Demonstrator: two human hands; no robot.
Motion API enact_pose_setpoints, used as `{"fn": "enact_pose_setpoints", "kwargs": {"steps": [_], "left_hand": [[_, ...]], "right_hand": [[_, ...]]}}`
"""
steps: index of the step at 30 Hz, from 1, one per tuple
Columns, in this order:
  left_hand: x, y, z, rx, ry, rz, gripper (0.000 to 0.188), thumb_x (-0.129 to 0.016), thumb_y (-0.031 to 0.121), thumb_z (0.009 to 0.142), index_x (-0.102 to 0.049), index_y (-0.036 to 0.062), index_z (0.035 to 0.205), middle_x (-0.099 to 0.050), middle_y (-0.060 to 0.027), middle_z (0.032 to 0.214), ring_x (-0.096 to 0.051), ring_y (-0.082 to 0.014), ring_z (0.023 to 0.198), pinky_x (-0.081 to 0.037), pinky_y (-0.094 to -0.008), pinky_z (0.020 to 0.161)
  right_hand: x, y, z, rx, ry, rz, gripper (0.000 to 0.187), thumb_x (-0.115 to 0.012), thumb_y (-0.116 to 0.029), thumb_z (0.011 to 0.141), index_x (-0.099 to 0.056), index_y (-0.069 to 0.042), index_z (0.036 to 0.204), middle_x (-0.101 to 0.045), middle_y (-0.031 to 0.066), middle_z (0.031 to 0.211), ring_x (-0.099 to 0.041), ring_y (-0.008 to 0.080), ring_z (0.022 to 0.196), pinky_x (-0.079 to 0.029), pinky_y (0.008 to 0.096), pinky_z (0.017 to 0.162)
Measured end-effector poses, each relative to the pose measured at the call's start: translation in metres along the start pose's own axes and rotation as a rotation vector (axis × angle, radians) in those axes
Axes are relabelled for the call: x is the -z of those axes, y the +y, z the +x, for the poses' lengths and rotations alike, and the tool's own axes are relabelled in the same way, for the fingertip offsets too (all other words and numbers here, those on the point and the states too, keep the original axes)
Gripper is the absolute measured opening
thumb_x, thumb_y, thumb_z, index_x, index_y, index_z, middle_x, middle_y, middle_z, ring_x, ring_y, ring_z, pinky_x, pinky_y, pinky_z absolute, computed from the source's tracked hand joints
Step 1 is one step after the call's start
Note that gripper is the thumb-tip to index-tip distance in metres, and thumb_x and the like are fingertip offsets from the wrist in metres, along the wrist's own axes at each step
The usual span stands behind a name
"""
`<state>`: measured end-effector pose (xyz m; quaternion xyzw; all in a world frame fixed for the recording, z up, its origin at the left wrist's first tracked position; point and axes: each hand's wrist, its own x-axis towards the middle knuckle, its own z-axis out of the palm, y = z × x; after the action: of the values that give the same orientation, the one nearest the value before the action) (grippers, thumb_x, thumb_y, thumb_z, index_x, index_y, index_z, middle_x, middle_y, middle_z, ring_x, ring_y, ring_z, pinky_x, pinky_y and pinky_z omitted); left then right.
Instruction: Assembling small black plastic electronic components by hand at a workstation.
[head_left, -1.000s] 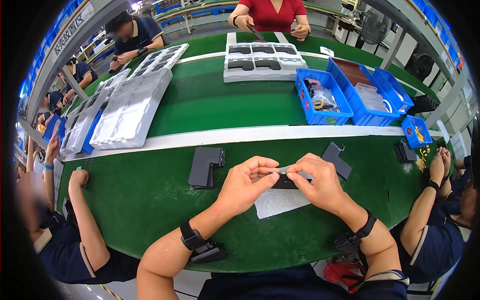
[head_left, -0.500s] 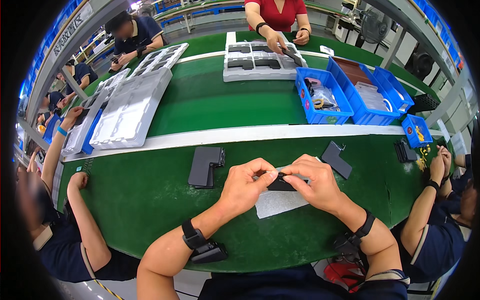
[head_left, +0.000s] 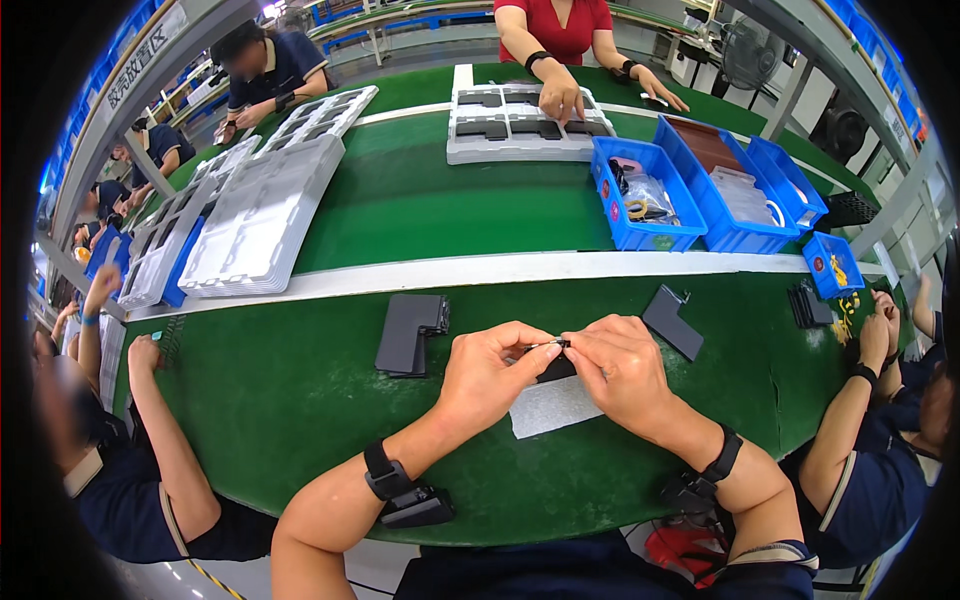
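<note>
Close together over the near part of the table, my left hand and my right hand both pinch a small dark part between thumbs and forefingers. Its exact kind is too small to make out. Below my fingers lies a black flat piece, half hidden by them, on a whitish sheet. To the left of my left hand is a small stack of dark grey L-shaped plates. Beyond my right hand rests another dark grey L-shaped plate.
A white strip crosses the green table. Past it stand blue bins, a white tray of dark pieces and stacked translucent trays. Co-workers' arms reach in at both sides; another hand is over the far tray.
My right hand's fingers have curled in more around the small part. Across the table, a co-worker's dark piece has gone down into the tray. At left, another co-worker's arm has drawn back from the trays.
</note>
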<state>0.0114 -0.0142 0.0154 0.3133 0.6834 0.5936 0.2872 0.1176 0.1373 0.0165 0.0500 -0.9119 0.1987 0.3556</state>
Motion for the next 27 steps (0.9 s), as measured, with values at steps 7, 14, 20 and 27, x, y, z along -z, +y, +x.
{"fn": "enact_pose_setpoints", "kwargs": {"steps": [7, 14, 20, 27], "left_hand": [[-0.002, 0.006, -0.002, -0.082, 0.034, 0.100, 0.019, -0.069, 0.017, 0.086, -0.068, -0.0005, 0.093, -0.066, -0.0017, 0.079, -0.057, -0.0043, 0.068, -0.051, -0.0205, 0.058], [-0.002, 0.000, 0.002, -0.086, 0.072, 0.143, 0.015, -0.068, 0.014, 0.086, -0.067, 0.0002, 0.093, -0.065, -0.0013, 0.079, -0.057, -0.0042, 0.069, -0.049, -0.0209, 0.061], [-0.001, -0.013, 0.003, -0.012, -0.033, -0.132, 0.018, -0.064, 0.008, 0.088, -0.056, 0.0013, 0.103, -0.062, -0.0014, 0.092, -0.057, -0.0049, 0.081, -0.048, -0.0215, 0.072], [-0.003, -0.012, 0.004, 0.001, -0.070, -0.224, 0.017, -0.060, 0.002, 0.088, -0.054, 0.0012, 0.104, -0.063, -0.0039, 0.095, -0.058, -0.0060, 0.084, -0.048, -0.0221, 0.074]], "right_hand": [[-0.003, -0.001, -0.002, 0.020, -0.003, 0.091, 0.018, -0.067, 0.000, 0.074, -0.067, 0.003, 0.092, -0.065, 0.0101, 0.074, -0.061, 0.0250, 0.074, -0.045, 0.0374, 0.069], [0.000, -0.003, -0.001, 0.002, -0.068, 0.042, 0.018, -0.064, -0.001, 0.078, -0.066, 0.004, 0.095, -0.064, 0.0119, 0.078, -0.061, 0.0265, 0.075, -0.046, 0.0369, 0.067], [0.011, -0.002, 0.006, -0.471, -0.189, 0.372, 0.014, -0.069, -0.012, 0.077, -0.064, 0.000, 0.082, -0.063, 0.0119, 0.084, -0.061, 0.0255, 0.076, -0.048, 0.0350, 0.068], [0.004, 0.001, 0.001, -0.354, -0.125, 0.296, 0.011, -0.071, -0.004, 0.074, -0.064, 0.000, 0.080, -0.065, 0.0102, 0.086, -0.062, 0.0229, 0.080, -0.047, 0.0333, 0.071]]}}
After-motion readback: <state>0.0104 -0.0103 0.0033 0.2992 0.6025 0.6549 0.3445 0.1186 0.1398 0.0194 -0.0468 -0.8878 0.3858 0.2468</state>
